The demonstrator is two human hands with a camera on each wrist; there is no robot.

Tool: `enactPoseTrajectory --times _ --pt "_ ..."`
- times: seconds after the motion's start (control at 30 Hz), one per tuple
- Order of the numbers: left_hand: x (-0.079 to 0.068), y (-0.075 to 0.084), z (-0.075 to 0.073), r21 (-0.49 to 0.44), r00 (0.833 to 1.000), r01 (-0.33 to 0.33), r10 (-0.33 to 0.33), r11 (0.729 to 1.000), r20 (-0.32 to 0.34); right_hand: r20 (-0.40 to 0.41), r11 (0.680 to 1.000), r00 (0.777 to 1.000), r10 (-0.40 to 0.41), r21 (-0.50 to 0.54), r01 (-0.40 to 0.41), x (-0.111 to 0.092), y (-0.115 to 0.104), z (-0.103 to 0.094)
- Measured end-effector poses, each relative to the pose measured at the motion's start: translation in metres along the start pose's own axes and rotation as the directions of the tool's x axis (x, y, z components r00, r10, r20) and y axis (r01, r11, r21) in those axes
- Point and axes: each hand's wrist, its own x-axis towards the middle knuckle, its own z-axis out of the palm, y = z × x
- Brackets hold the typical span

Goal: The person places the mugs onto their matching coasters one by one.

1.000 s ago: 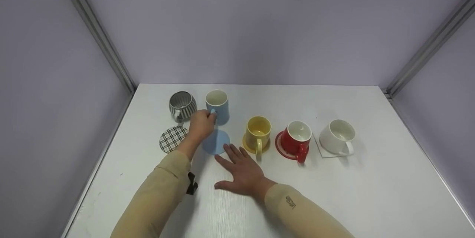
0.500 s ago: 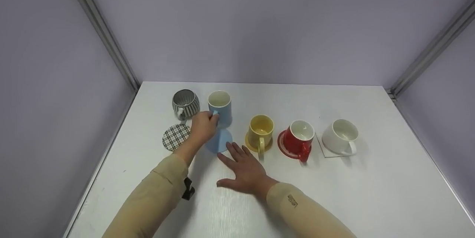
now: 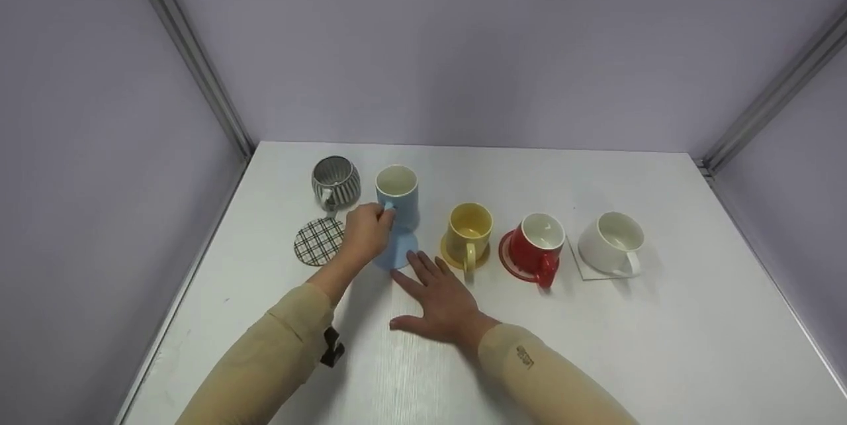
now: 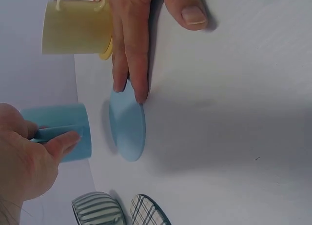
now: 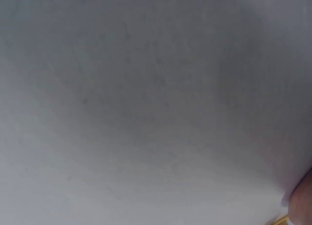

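My left hand (image 3: 367,232) grips the handle of a light blue mug (image 3: 405,205), which is upright with a pale inside. In the left wrist view the mug's base stands apart from the round blue coaster (image 4: 127,125). Seen from the head, the mug is just behind that coaster and partly overlaps its far edge. My right hand (image 3: 443,302) lies spread on the white table, with fingertips touching the coaster's near right edge. A grey striped mug (image 3: 336,183) stands to the left, behind a round checked coaster (image 3: 317,241), partly covered by my left hand.
To the right stand a yellow mug (image 3: 468,230) on a yellow coaster, a red mug (image 3: 534,249) on a red coaster, and a white mug (image 3: 605,246) on a square white coaster. Pale walls (image 3: 463,47) enclose the table's back and sides.
My left hand has brought the blue mug slightly nearer to me, closer over the blue coaster. The right hand keeps its place by the coaster. The head view has shifted a little.
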Motion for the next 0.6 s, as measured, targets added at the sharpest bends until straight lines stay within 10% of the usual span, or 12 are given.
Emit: enactPoseTrajectory --times 0.6 --pt "-0.012 -0.008 -0.003 0.019 0.999 0.012 -0.012 1.0 -0.033 0.023 1.0 1.0 0.014 -0.007 -0.014 0.0 0.001 0.002"
